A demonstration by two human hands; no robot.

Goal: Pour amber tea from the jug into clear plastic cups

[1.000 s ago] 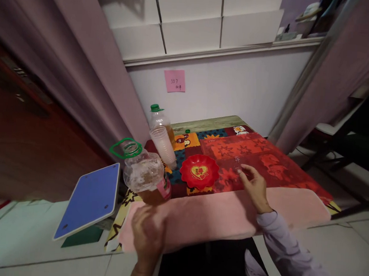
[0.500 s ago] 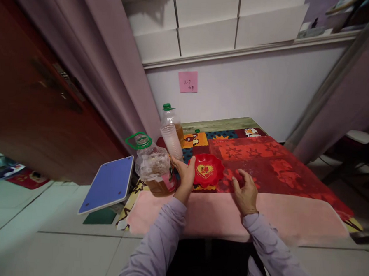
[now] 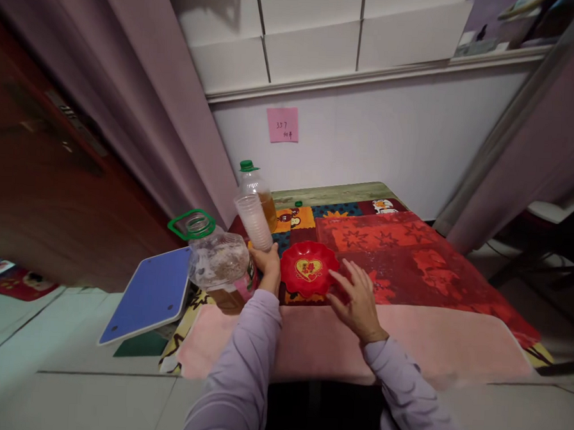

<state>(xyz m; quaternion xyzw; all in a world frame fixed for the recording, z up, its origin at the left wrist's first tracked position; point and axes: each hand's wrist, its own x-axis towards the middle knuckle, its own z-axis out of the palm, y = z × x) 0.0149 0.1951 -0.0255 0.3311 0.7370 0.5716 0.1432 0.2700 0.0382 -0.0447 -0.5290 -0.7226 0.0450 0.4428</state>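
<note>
My left hand [image 3: 267, 269] is at the lower end of a tall stack of clear plastic cups [image 3: 254, 220], thumb on one side and fingers on the other, partly hidden. Left of it stands a large clear jug [image 3: 221, 263] with a green handle ring, no cap on its neck, and brown liquid low inside. Behind the cups is a green-capped bottle [image 3: 268, 209] of amber liquid. A red scalloped dish [image 3: 308, 269] with a gold heart lies flat between my hands. My right hand [image 3: 360, 301] is open, fingers spread, its fingertips by the dish's right rim.
A patterned red cloth [image 3: 400, 262] covers the table, with a pink mat [image 3: 444, 335] along the front edge. A small green cap [image 3: 298, 204] lies near the back. At left is a blue board [image 3: 148, 294]. A pink note [image 3: 283, 125] is on the wall.
My left hand has shifted left, from beside the dish to the base of the cup stack. My right hand has come left, close to the dish's rim. The view has shifted slightly.
</note>
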